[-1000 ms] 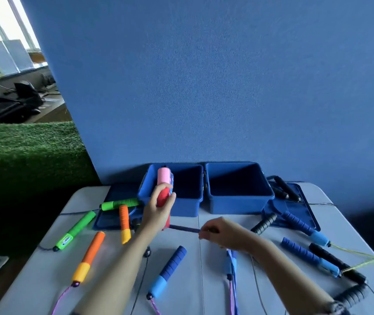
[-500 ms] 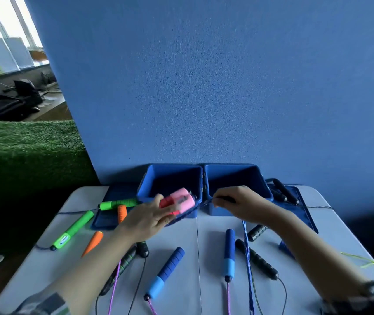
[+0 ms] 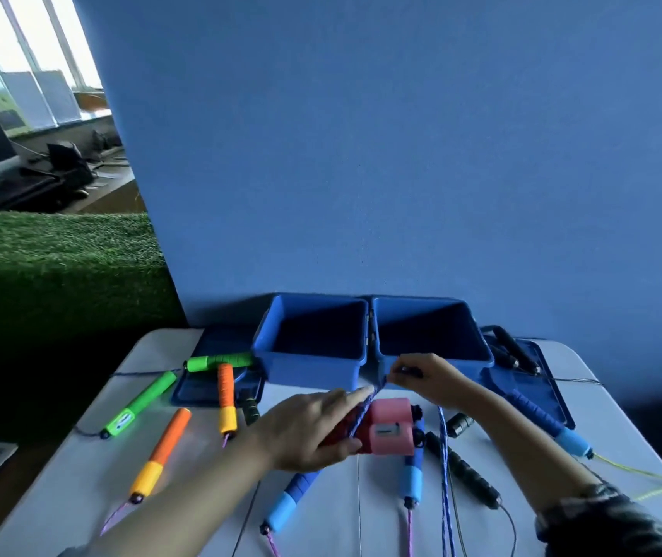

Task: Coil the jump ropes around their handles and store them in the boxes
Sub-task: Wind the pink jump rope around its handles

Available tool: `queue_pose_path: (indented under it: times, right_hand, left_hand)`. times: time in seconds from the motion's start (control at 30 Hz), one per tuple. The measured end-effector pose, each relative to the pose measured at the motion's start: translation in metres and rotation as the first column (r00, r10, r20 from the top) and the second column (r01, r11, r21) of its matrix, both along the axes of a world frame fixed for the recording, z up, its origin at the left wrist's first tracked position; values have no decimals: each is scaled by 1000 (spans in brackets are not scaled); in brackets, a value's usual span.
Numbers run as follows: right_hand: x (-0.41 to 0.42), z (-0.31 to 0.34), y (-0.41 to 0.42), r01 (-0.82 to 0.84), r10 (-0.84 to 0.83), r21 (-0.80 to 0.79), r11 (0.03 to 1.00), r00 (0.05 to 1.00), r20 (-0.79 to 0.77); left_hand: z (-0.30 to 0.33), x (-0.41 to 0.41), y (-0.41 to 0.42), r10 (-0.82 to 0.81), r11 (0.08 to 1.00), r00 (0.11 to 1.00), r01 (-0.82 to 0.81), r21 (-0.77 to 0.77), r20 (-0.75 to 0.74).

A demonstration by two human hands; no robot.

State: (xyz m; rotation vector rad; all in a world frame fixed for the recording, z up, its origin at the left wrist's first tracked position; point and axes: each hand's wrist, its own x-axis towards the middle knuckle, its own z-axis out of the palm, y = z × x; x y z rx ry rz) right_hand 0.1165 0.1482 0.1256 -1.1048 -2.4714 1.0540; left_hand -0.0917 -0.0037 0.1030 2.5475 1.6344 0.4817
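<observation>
My left hand [image 3: 313, 426] grips a pair of red-and-pink jump rope handles [image 3: 387, 432], held sideways just above the table in front of the boxes. A blue braided rope [image 3: 443, 468] runs up from the near table edge, passes through my right hand [image 3: 425, 377], and crosses down over the handles. My right hand pinches that rope at the front rim of the right blue box [image 3: 429, 335]. The left blue box [image 3: 313, 335] stands beside it; both look empty.
Loose ropes lie around on the white table [image 3: 60, 496]: green handles [image 3: 140, 402], orange handles [image 3: 162, 452], blue handles [image 3: 293, 496], black handles [image 3: 466, 472]. Box lids [image 3: 538, 391] lie flat either side of the boxes, the right one bearing black handles. Blue wall behind.
The left hand has brought the pink handles lower and nearer me, turned sideways. The right hand has drawn the blue rope across them, staying near the right box rim.
</observation>
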Motion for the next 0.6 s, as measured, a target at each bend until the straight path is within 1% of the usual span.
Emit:
queue_pose_path:
  times: [0.07,0.13,0.17,0.23,0.3,0.33,0.4,0.47,0.53,0.6]
  right_hand:
    - [2,-17,-2,56,-56,-6,998,997,45]
    - [0,-26,-10,110,-105,-58,992,992,72]
    - [-2,-28,-18,123,-119,-134,983,992,40]
    - [-9,-29,-34,103,-131,-293,951,988,-78]
    - [-16,-29,-48,63,-129,-366,928,979,-157]
    - [-19,-30,-53,42,-113,-374,926,979,-168]
    - [-23,-30,-63,31,-96,-399,917,985,-146]
    - [-25,-30,-70,49,-111,-431,901,987,-120]
    - [-25,-26,-80,47,-85,-418,907,994,-71]
    - [-24,-21,-90,42,-52,-374,927,999,-16]
  left_hand:
    - [6,0,2,-2,996,997,-5,93,78]
    - [10,-1,4,64,989,979,-89,121,194]
    - [14,-2,5,114,983,961,-146,111,254]
    - [16,-2,10,207,963,912,-255,93,355]
    - [22,-3,19,275,931,867,-348,109,415]
    - [22,-5,24,306,911,848,-393,126,433]
    - [24,-10,31,390,860,818,-488,151,423]
    - [26,-14,37,492,797,766,-587,140,413]
    - [29,-16,40,569,738,715,-662,132,407]
    - [30,-19,40,645,681,662,-725,108,382]
